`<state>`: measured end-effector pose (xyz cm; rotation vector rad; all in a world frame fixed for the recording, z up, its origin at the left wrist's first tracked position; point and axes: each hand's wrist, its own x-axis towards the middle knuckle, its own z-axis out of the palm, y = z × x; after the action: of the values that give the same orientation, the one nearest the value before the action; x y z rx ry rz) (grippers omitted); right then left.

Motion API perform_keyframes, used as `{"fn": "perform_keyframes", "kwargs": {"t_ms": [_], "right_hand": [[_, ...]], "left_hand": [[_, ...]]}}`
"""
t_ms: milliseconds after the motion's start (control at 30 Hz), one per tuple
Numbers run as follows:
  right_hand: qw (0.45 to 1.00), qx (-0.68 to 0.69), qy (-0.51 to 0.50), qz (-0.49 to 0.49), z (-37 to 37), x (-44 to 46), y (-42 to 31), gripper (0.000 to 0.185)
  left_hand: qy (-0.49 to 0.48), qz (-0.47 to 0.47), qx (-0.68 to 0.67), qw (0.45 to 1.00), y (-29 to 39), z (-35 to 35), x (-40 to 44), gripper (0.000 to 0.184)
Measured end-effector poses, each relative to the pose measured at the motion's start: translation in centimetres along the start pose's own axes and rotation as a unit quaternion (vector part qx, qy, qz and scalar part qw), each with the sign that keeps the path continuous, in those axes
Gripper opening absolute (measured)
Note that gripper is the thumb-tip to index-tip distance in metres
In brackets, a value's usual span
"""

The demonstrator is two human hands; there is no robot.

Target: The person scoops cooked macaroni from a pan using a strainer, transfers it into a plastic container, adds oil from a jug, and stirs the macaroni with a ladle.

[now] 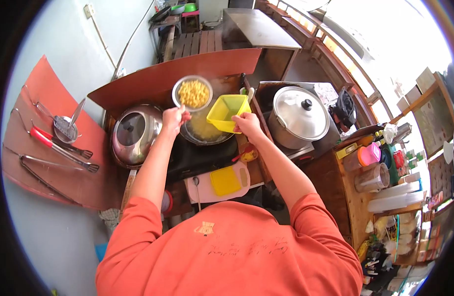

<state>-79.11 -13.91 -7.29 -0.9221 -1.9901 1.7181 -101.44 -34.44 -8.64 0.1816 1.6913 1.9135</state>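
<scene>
My left hand (pixel 174 120) is closed at the near side of a round metal strainer (pixel 176 94), its handle hidden in my grip. Small yellow pieces of food (pixel 193 93) fill the strainer. Below and between my hands sits a dark pan (pixel 188 134) with cloudy yellowish liquid (pixel 205 129) and some steam. My right hand (pixel 247 125) grips the near right corner of a yellow plastic container (pixel 229 111), which is tilted over the pan's right side. What lies inside the container, if anything, I cannot make out.
A lidded metal pot (pixel 130 134) stands left of the pan, and a large lidded pot (pixel 301 118) to the right. Nearer me lies a pink cutting board (pixel 200 180) with a yellow sheet (pixel 225 181) and a ladle (pixel 196 182). Tongs (pixel 64 148) hang at left.
</scene>
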Motion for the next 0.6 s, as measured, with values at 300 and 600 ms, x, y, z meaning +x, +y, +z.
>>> {"fn": "perform_keyframes", "kwargs": {"t_ms": [300,600], "right_hand": [[0.996,-0.078,0.023,-0.037,5.0,2.8,-2.6,0.035],[0.998,0.044,0.038,0.005,6.2,2.9,1.3,0.033]], "left_hand": [[0.104,0.420,0.487,0.759,0.9,5.3,-4.5,0.028],[0.129,0.546,0.554,0.615,0.0,5.1,-5.7,0.015]]}}
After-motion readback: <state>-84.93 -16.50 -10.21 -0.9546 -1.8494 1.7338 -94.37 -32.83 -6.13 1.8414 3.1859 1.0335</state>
